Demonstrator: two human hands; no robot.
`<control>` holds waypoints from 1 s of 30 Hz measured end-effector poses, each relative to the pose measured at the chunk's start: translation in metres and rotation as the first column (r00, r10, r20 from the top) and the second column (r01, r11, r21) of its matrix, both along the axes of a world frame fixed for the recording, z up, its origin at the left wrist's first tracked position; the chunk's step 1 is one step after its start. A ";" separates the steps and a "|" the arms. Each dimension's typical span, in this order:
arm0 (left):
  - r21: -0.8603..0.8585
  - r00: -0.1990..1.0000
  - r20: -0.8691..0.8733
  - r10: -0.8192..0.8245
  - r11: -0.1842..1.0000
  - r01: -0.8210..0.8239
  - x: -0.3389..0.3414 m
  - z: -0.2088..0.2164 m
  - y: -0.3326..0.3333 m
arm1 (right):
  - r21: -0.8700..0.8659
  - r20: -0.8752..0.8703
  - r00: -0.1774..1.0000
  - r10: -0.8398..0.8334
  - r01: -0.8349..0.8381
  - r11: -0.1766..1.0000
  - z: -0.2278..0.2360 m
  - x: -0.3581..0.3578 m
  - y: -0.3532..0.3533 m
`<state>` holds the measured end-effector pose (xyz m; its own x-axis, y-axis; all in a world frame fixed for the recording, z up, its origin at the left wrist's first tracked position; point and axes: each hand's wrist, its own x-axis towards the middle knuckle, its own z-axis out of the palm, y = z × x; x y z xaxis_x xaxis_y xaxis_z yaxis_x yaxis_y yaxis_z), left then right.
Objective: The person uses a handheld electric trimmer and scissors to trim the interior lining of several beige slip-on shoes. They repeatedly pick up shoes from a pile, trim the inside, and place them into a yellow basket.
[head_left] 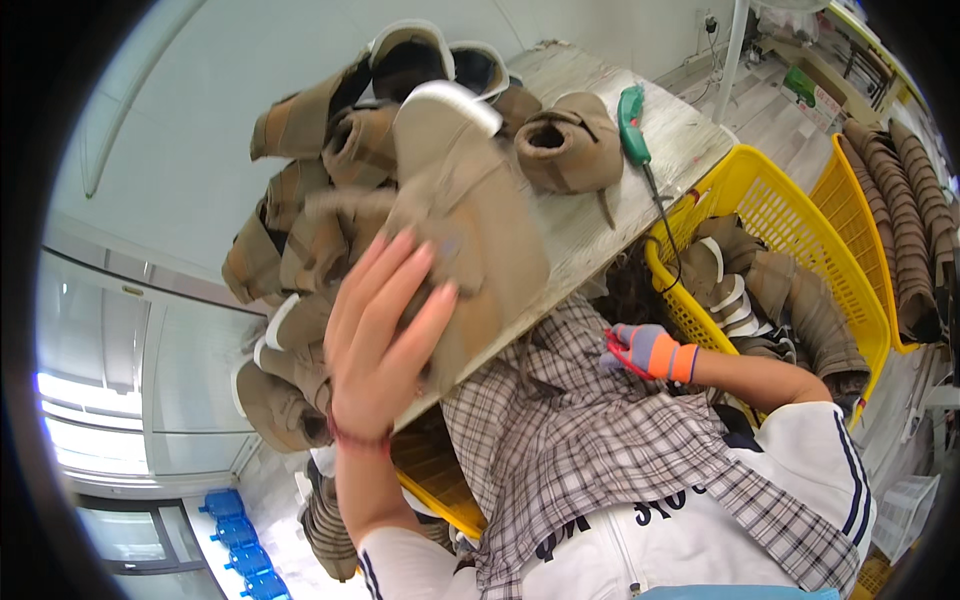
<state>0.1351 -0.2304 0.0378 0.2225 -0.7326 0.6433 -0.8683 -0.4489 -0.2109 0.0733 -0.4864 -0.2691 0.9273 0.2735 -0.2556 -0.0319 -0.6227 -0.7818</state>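
Observation:
My left hand [383,335] is bare with a red thread at the wrist. Its fingers spread over a tan suede boot [465,200] with a white sole, which it holds up in front of the boot pile; the boot looks blurred. My right hand [650,350] wears a grey, blue and orange glove. It sits low against my checked apron [560,440] and closes on a small red-handled cutting tool [614,347], mostly hidden by the fingers.
Several more tan boots [310,230] are heaped on a pale wooden table [600,230]. A green corded hand tool [631,124] lies on the table's far end. Two yellow plastic baskets [780,195] beside it hold boots. Blue crates [238,555] stand on the floor.

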 end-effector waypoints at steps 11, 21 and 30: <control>0.195 0.963 0.083 -0.255 0.952 0.235 0.225 -0.071 -0.150 | 0.131 -0.159 0.986 0.052 -0.031 0.991 -0.033 0.003 0.002; 0.257 0.782 -0.617 0.090 0.962 0.093 0.306 -0.138 -0.187 | 0.000 -0.146 0.989 -0.020 0.020 1.000 -0.025 0.006 0.012; -0.087 0.728 -0.682 -0.062 0.996 0.003 0.255 -0.104 -0.117 | -0.032 0.055 0.998 -0.038 0.040 0.999 -0.045 0.013 0.016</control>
<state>0.3897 -0.3475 -0.0666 0.6007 -0.7039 0.3789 -0.7783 -0.4065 0.4787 0.0859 -0.4703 -0.3139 0.9499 0.2290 -0.2128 -0.0147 -0.6473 -0.7621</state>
